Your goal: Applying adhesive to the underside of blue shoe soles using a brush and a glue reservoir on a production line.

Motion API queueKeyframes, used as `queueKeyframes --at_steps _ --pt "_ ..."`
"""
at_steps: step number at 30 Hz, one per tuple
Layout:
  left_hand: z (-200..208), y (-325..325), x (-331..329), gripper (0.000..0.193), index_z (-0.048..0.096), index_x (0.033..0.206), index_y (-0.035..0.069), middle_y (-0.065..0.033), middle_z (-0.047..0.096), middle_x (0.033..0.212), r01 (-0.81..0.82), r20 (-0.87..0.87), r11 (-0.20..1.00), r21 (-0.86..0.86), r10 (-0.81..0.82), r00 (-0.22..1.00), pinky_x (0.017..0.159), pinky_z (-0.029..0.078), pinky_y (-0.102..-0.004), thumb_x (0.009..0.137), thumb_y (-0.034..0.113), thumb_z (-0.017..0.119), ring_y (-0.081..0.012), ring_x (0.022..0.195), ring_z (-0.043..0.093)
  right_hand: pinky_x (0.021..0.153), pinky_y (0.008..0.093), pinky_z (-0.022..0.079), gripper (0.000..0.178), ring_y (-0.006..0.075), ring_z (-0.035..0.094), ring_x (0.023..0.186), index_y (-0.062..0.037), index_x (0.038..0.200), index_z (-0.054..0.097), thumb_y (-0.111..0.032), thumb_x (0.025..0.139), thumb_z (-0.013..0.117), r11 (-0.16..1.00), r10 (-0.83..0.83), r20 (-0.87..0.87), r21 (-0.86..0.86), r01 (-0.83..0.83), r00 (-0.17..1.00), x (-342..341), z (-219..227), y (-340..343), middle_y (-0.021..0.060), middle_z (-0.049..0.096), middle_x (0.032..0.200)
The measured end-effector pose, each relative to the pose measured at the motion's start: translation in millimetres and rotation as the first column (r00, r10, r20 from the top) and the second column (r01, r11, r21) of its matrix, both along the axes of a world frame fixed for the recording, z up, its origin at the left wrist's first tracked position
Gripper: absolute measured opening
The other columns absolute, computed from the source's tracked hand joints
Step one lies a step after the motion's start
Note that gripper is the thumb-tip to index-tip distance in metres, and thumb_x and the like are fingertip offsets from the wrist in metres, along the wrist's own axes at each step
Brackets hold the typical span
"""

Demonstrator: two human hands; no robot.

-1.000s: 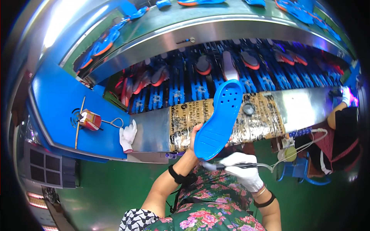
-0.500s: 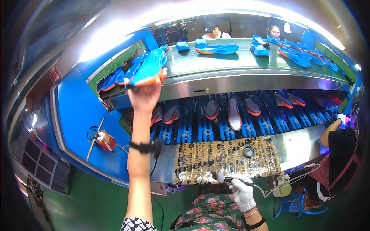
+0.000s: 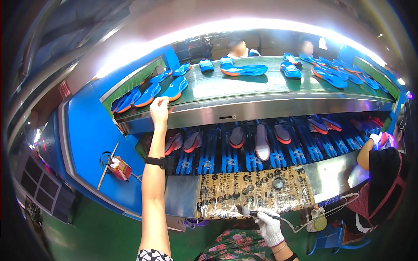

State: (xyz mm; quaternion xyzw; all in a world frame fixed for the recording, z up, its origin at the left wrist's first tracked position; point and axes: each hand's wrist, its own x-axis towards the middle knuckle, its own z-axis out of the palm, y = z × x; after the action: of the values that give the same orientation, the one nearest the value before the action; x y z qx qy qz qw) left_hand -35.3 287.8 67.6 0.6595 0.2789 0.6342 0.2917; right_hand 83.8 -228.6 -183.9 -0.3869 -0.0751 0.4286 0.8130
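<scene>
My bare left hand [image 3: 159,111] reaches over the steel edge of the upper conveyor. Its fingers are pinched together at the near end of a blue shoe sole [image 3: 175,88] with an orange rim, which lies on the green belt [image 3: 209,87]. In my white-gloved right hand [image 3: 269,227] is a brush [image 3: 248,212] with a dark handle. Its bristles are close to the front edge of a work surface covered with printed brown film [image 3: 230,191]. A small round dish [image 3: 278,183] stands on that film.
Other blue soles [image 3: 244,70] lie along the belt. Below, grey-bottomed shoe parts [image 3: 262,143] rest on blue racks [image 3: 207,161]. A red container [image 3: 119,168] and a stick [image 3: 106,167] are on the blue panel at left. A co-worker [image 3: 383,182] works at right; two people stand beyond the conveyor.
My left hand has lowered the blue sole from above the belt onto it, and its fingers have drawn together at the near end. My right hand keeps the brush near the same place.
</scene>
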Motion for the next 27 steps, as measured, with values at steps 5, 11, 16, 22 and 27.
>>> queueKeyframes --at_steps 5,11,16,22,27 --pt "7 16 -3 0.066 0.061 0.127 0.01 -0.0124 0.068 0.099 -0.577 -0.111 0.732 0.362 0.649 0.753 0.083 0.054 -0.0381 0.072 0.031 0.09 -0.0279 0.086 0.064 0.069 0.0286 0.058 0.022 0.0201 0.07 0.076 0.0073 0.111 0.069 0.003 0.09 0.067 0.999 -0.048 -0.074 -0.024 0.046 0.996 2 1 -1 0.0166 0.074 0.098" --pt "29 28 -6 0.136 0.016 0.163 0.009 -0.0307 0.06 0.136 -0.379 -0.483 0.922 0.084 0.37 0.794 0.103 0.05 -0.0484 0.06 0.049 0.096 -0.0435 0.125 0.061 0.068 0.0283 0.058 0.02 0.0205 0.07 0.076 0.0073 0.109 0.069 0.003 0.09 0.068 0.999 -0.045 -0.082 0.003 0.045 0.996 8 -9 -3 0.0172 0.074 0.096" --pt "30 34 13 0.13 0.018 0.163 0.011 -0.0293 0.06 0.134 -0.535 -0.543 0.828 0.166 0.53 0.651 0.104 0.046 -0.0551 0.065 0.052 0.093 -0.0437 0.126 0.057 0.067 0.0279 0.057 0.023 0.0206 0.071 0.073 0.0074 0.111 0.071 0.001 0.088 0.072 0.998 -0.07 -0.078 0.003 0.071 0.994 10 -13 -3 0.0153 0.075 0.093" --pt "18 5 75 0.103 0.038 0.157 0.012 -0.0281 0.051 0.143 -0.376 -0.291 0.724 0.579 0.614 0.734 0.108 0.038 -0.0577 0.076 0.058 0.082 -0.0447 0.131 0.048 0.067 0.0267 0.056 0.022 0.0188 0.07 0.074 0.0066 0.111 0.071 0.002 0.089 0.07 0.998 -0.047 -0.117 0.033 0.052 0.992 26 -18 -8 0.0147 0.076 0.095" --pt "56 -49 176 0.091 0.047 0.153 0.008 -0.0263 0.046 0.151 0.265 -0.748 0.902 0.341 0.089 0.658 0.116 0.036 -0.0497 0.081 0.057 0.077 -0.0414 0.139 0.046 0.067 0.0262 0.056 0.019 0.0165 0.068 0.072 0.0062 0.108 0.072 0.004 0.089 0.07 0.993 -0.119 -0.134 -0.005 0.119 0.984 45 -9 -13 0.0136 0.076 0.094"
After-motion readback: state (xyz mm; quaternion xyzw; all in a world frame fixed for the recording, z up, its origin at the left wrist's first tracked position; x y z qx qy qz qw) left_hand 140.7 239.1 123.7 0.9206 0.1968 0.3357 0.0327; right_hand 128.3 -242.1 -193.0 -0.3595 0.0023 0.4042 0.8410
